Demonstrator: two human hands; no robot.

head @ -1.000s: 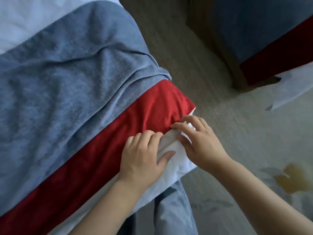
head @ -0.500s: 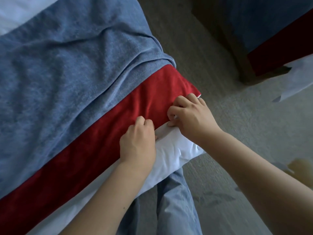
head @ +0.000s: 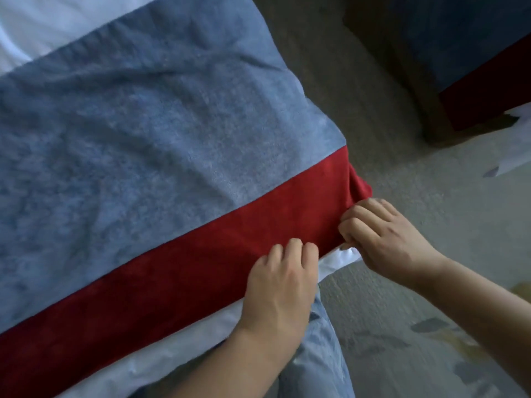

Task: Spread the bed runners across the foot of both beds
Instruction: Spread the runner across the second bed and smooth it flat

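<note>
We note the bed runner (head: pixel 178 214) now lies flatter than 1 second ago, its red band drawn to the bed (head: pixel 46 33) corner. Right hand (head: pixel 382 239) fingers pinch that corner edge; left hand (head: pixel 281 288) fingers, curled together, press beside it.

A grey-beige carpet (head: pixel 339 90) fills the middle and right of the frame, running from the top edge down to the lower right. In the lower right it carries a faded pattern of grey leaf shapes (head: pixel 428 324) and a yellowish patch (head: pixel 431 349). In the upper right stands a dark wooden bed frame (head: pixel 413 90), its corner post reaching down to the carpet. That corner lies in shadow. The carpet to the right of centre is paler, lit by soft, even light. No walls or windows show.
</note>
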